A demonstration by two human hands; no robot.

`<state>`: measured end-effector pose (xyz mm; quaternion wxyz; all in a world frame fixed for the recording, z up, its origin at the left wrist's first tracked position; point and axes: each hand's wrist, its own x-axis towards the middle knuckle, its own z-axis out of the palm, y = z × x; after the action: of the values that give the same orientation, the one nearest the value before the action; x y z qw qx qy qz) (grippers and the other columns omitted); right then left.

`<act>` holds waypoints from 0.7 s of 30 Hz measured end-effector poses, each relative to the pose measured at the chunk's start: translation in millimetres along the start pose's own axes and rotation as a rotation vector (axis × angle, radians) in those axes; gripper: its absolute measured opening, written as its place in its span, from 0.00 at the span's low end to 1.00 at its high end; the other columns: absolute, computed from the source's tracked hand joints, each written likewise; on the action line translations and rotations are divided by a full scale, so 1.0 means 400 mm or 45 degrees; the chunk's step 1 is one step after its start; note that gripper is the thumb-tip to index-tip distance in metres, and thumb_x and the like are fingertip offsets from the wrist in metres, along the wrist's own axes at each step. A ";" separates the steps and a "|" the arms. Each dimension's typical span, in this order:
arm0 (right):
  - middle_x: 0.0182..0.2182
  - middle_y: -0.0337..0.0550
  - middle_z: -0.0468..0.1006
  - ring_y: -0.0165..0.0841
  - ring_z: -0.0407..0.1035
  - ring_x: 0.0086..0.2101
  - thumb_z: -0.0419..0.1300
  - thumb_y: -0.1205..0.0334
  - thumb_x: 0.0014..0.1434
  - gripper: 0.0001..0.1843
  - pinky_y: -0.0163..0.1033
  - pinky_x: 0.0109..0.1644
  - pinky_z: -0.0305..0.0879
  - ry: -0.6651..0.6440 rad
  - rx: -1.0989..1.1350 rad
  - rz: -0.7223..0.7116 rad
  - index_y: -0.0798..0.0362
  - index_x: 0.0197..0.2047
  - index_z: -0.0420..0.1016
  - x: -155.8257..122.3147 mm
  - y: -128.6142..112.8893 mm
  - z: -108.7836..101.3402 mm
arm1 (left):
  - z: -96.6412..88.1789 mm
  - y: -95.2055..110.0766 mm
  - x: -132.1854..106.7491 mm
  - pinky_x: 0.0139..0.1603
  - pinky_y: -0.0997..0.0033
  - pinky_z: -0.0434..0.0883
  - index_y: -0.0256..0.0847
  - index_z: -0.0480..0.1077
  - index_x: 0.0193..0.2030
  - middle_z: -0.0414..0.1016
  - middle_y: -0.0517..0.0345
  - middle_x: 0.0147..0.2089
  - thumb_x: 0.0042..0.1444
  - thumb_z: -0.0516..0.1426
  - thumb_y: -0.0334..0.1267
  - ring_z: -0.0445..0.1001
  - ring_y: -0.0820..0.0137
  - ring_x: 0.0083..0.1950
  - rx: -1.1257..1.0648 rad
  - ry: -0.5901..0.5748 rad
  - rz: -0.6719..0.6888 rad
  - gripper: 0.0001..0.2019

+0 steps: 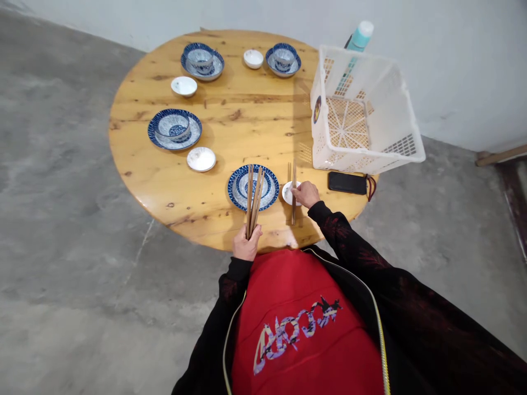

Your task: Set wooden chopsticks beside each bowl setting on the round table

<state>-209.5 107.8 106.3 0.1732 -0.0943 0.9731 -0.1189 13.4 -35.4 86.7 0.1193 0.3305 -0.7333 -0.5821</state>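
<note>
left hand [247,245]: closed round a bundle of chopsticks [253,197], tips fanned over the near plate [239,189]. right hand [305,193]: curled on a pair [293,173] lying on the table [144,175], just beside a small dish [287,193]; gripped or only pressed, cannot tell. risk: the fanned bundle could slip and clatter onto the plate; a nudge could roll the pair off the near edge.

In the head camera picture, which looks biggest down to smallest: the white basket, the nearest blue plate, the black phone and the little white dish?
1. white basket
2. nearest blue plate
3. black phone
4. little white dish, partly hidden by the right hand
</note>
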 end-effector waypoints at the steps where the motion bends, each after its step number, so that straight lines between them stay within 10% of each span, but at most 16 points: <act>1: 0.32 0.56 0.82 0.41 0.75 0.38 0.57 0.56 0.59 0.15 0.36 0.40 0.63 0.004 0.008 0.001 0.59 0.34 0.80 -0.001 -0.001 0.000 | 0.000 0.001 0.000 0.36 0.73 0.70 0.38 0.76 0.33 0.76 0.58 0.27 0.54 0.59 0.49 0.75 0.70 0.31 -0.007 0.007 0.001 0.15; 12: 0.20 0.48 0.77 0.38 0.75 0.31 0.56 0.59 0.58 0.14 0.37 0.38 0.64 0.151 0.259 -0.045 0.56 0.27 0.77 -0.049 0.013 -0.044 | -0.018 0.012 -0.003 0.34 0.74 0.70 0.37 0.76 0.34 0.77 0.56 0.27 0.52 0.61 0.50 0.75 0.71 0.30 -0.120 -0.022 -0.061 0.16; 21: 0.21 0.38 0.73 0.29 0.67 0.20 0.61 0.47 0.57 0.18 0.33 0.24 0.62 -0.122 1.197 -0.382 0.56 0.35 0.76 -0.241 -0.074 -0.077 | -0.028 0.113 -0.008 0.11 0.79 0.48 0.35 0.69 0.39 0.73 0.60 0.27 0.53 0.60 0.59 0.53 0.85 0.13 -0.769 -0.444 -0.236 0.24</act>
<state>-127.4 107.3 172.5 0.2225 -0.1504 0.7807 -0.5642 6.6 -37.5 132.7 0.0313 0.2410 -0.5045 -0.8285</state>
